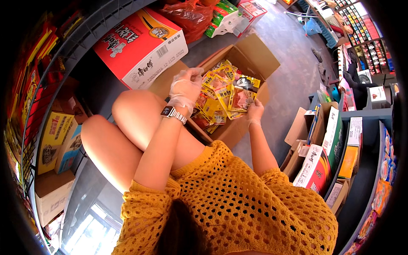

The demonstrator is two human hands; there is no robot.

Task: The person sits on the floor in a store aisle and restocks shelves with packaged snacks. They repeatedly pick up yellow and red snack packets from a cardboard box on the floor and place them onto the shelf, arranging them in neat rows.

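Observation:
My right hand (pixel 256 111), in a thin clear plastic glove, grips yellow snack packets (pixel 244 95) by their near right edge. They are held over an open cardboard box (pixel 267 60) full of similar yellow and red packets (pixel 210 110). Over the left side of that box is my left hand (pixel 185 87), also gloved, its fingers bent and pointing right. Whether anything lies between those fingers cannot be made out. A watch with a metal band (pixel 172 113) sits on the left wrist.
A large red and white carton (pixel 143 44) stands beyond my knees, near a red plastic bag (pixel 191 19) and a green box (pixel 221 17). A wire rack (pixel 30 127) with packets runs along the left. Shelves with cartons (pixel 314 169) line the right, above the grey floor (pixel 287 83).

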